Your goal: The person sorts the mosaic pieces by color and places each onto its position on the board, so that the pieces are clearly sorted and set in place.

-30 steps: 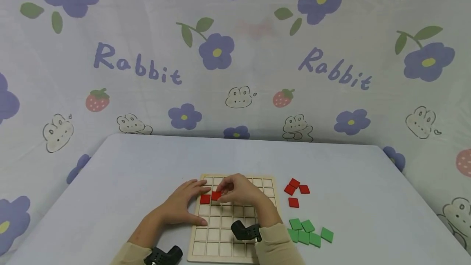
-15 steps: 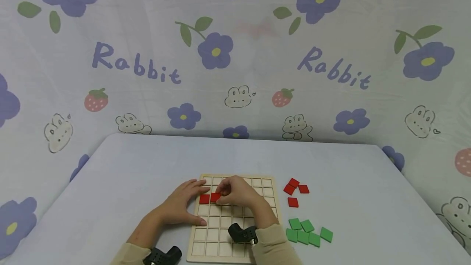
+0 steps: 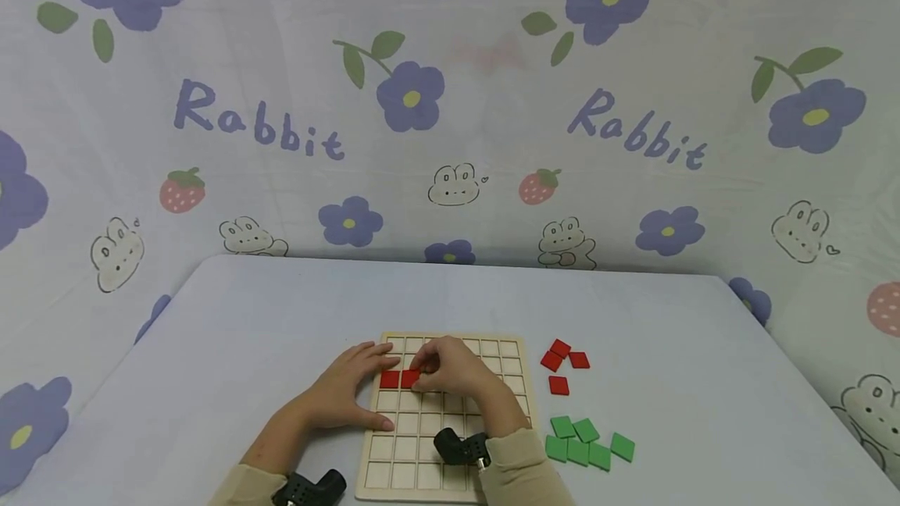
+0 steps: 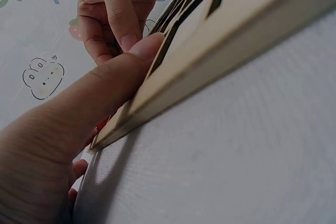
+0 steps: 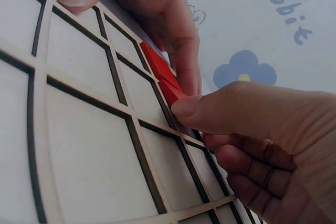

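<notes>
A square wooden grid board lies on the white table. One red square tile sits in a cell at its left edge. My right hand pinches a second red tile between thumb and fingers, over the cell beside the first. In the right wrist view, that pinched red tile slants slightly, its near corner under the thumb. My left hand rests on the board's left edge, fingers spread and thumb on the frame. From the left wrist, the thumb shows lying across the wooden rim.
To the right of the board lie several loose red tiles. Several green tiles lie closer to the front, on the same side. Behind the table hangs a printed cloth with flowers and rabbits.
My right hand has lowered the pinched red tile slightly toward the cell beside the first one. The left hand stays in place on the board.
</notes>
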`<action>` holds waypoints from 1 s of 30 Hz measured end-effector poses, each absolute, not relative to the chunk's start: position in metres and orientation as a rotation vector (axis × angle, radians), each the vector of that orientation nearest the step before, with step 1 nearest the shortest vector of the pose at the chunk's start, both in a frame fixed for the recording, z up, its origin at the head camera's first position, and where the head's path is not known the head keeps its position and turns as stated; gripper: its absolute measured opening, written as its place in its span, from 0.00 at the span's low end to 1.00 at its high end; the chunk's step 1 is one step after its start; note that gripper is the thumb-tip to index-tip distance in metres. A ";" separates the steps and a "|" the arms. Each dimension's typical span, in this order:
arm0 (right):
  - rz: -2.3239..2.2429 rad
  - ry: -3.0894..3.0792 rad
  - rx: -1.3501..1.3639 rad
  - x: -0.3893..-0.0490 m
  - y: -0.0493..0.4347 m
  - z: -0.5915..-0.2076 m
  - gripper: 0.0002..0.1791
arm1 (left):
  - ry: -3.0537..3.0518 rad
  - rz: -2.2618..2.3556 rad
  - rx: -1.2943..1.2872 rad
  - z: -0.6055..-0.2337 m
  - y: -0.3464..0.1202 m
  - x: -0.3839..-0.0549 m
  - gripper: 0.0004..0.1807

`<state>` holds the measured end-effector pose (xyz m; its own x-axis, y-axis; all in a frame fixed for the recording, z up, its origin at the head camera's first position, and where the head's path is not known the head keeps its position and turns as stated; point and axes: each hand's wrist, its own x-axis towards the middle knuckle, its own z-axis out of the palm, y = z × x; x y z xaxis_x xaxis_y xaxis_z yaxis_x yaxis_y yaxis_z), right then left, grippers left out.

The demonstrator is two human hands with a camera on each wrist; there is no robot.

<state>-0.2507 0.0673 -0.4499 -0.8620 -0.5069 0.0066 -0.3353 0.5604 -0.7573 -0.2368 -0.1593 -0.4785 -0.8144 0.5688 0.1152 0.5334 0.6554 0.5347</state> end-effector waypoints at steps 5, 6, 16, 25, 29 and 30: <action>-1.195 2.577 -0.711 -0.252 0.067 -0.450 0.10 | 2.802 0.868 0.939 -0.478 -0.160 -0.237 0.50; -1.192 2.579 -0.711 -0.252 0.067 -0.450 0.10 | 2.804 0.867 0.939 -0.478 -0.160 -0.238 0.50; -1.149 2.594 -0.696 -0.253 0.067 -0.450 0.11 | 2.807 0.875 0.936 -0.482 -0.160 -0.239 0.50; -1.146 2.589 -0.709 -0.253 0.077 -0.442 0.12 | 2.795 0.887 0.897 -0.481 -0.156 -0.239 0.50; -1.167 2.602 -0.708 -0.258 0.088 -0.436 0.11 | 2.799 0.886 0.889 -0.480 -0.156 -0.238 0.51; -1.173 2.607 -0.714 -0.259 0.091 -0.435 0.11 | 2.799 0.888 0.888 -0.480 -0.156 -0.239 0.51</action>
